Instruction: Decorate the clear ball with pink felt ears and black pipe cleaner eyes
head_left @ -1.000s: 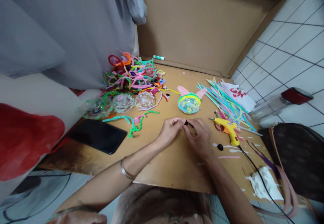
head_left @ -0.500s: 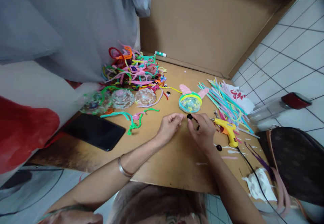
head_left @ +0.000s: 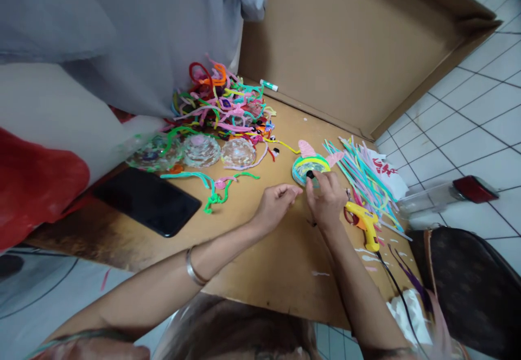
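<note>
My right hand [head_left: 328, 197] pinches a small round black piece [head_left: 310, 174] between thumb and fingertips. It holds the piece over the front of a clear round shape [head_left: 299, 170] edged with teal and yellow pipe cleaners, which has two pink ears [head_left: 306, 149] on top. I cannot tell whether the piece touches the shape. Just left of it, my left hand [head_left: 277, 203] is closed in a pinch near the tabletop; anything between its fingertips is too small to make out. To the right of my right hand lies a yellow glue gun [head_left: 368, 223] with a black cord.
Loose pastel pipe cleaners [head_left: 362, 170] lie at the right. A tangled colourful heap [head_left: 228, 105] and clear round shapes [head_left: 238, 153] stand at the left, with a black phone [head_left: 150, 200] in front. A brown bag [head_left: 468, 278] borders the right edge; a cardboard wall [head_left: 325, 45] rises behind.
My right hand has moved forward with the black piece, from beside my left fingertips to the front of the eared shape. My left hand stays pinched. The view has shifted slightly.
</note>
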Action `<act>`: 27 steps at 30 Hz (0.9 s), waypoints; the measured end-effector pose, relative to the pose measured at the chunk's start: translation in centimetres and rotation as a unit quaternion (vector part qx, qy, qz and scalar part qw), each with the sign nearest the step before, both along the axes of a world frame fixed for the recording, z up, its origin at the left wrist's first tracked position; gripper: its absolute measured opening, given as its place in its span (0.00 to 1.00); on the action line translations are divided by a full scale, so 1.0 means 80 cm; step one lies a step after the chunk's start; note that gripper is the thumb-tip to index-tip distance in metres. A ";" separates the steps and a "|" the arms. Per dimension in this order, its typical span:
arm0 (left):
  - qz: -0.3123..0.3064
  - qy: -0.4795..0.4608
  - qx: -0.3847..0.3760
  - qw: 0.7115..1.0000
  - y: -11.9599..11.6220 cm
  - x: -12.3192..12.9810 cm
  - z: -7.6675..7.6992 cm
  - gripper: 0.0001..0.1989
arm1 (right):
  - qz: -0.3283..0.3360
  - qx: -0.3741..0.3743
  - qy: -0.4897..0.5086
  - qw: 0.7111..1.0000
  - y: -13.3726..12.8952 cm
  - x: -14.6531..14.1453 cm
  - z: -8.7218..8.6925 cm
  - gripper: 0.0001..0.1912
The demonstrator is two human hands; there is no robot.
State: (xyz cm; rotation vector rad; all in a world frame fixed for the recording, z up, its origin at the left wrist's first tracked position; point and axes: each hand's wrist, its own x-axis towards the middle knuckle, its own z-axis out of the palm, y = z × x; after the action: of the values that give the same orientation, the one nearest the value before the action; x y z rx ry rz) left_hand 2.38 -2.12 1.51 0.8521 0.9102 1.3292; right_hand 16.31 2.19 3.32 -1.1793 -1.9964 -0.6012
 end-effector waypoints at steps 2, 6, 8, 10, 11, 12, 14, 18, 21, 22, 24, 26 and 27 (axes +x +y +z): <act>0.012 0.005 0.002 1.000 0.001 0.000 -0.001 0.17 | 0.013 -0.009 0.014 1.000 -0.006 -0.001 0.003 0.08; 0.013 -0.023 0.004 1.000 0.006 -0.004 0.004 0.19 | 0.080 -0.043 0.046 0.995 -0.029 -0.004 0.012 0.08; -0.014 -0.030 0.013 0.999 0.007 -0.007 0.007 0.19 | 0.108 -0.067 0.058 0.990 -0.041 -0.004 0.014 0.08; -0.042 -0.023 0.020 0.999 0.008 -0.009 0.010 0.20 | 0.121 -0.091 0.064 0.986 -0.049 -0.001 0.014 0.08; -0.055 -0.016 0.020 0.998 0.008 -0.009 0.010 0.20 | 0.125 -0.100 0.065 0.985 -0.052 0.000 0.012 0.08; -0.066 -0.011 0.018 0.998 0.007 -0.009 0.010 0.20 | 0.129 -0.107 0.063 0.984 -0.053 0.002 0.011 0.08; -0.082 -0.002 0.011 0.997 0.006 -0.009 0.008 0.20 | 0.138 -0.108 0.059 0.983 -0.055 0.005 0.006 0.08; -0.077 0.002 -0.004 0.997 0.004 -0.007 0.003 0.18 | 0.174 -0.123 0.074 0.974 -0.057 0.010 0.002 0.10; -0.075 -0.020 -0.018 0.997 0.004 -0.005 0.002 0.16 | 0.179 -0.160 0.130 0.962 -0.063 0.013 0.003 0.10; -0.074 -0.028 -0.025 0.997 0.004 -0.005 0.002 0.16 | 0.171 -0.169 0.153 0.959 -0.065 0.014 0.004 0.09; -0.073 -0.040 -0.037 0.996 0.004 -0.004 0.003 0.15 | 0.150 -0.180 0.187 0.954 -0.067 0.018 0.005 0.08; -0.072 -0.049 -0.049 0.995 0.004 -0.004 0.003 0.14 | 0.142 -0.183 0.195 0.953 -0.069 0.022 0.005 0.07; -0.071 -0.055 -0.056 0.994 0.004 -0.003 0.003 0.14 | 0.142 -0.184 0.190 0.954 -0.069 0.023 0.004 0.07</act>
State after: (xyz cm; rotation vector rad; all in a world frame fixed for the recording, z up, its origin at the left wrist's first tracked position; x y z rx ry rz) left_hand 2.12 -1.83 1.78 0.7357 0.8137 1.1791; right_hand 18.18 -3.35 3.65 -1.0871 -1.9312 0.1456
